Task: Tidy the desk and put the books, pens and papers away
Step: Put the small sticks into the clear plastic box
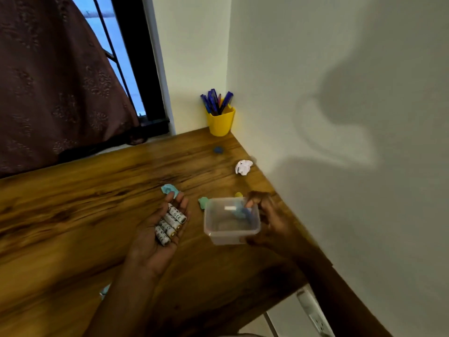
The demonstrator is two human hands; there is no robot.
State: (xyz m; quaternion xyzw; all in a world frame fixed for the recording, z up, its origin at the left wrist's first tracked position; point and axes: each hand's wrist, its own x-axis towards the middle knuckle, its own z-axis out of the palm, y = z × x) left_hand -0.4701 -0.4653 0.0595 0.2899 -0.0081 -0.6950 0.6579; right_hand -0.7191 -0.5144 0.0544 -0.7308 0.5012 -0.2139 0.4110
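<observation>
My left hand (155,229) lies palm up over the wooden desk (85,203), cupping several white batteries (170,226). My right hand (269,221) grips a clear plastic tub (230,222) by its right rim, held just above the desk. Inside the tub lie small blue bits and a white piece. Crumpled papers lie around: a light blue one (169,189) at my left fingertips, a green one (202,203) left of the tub, a yellow one (238,194) behind it, a white one (243,167) and a dark blue one (218,149) farther back.
A yellow cup (220,122) full of blue pens stands in the desk's far corner against the white wall. A brown curtain (56,81) and a window are at the back left. A power strip (313,310) lies below the desk's near right edge.
</observation>
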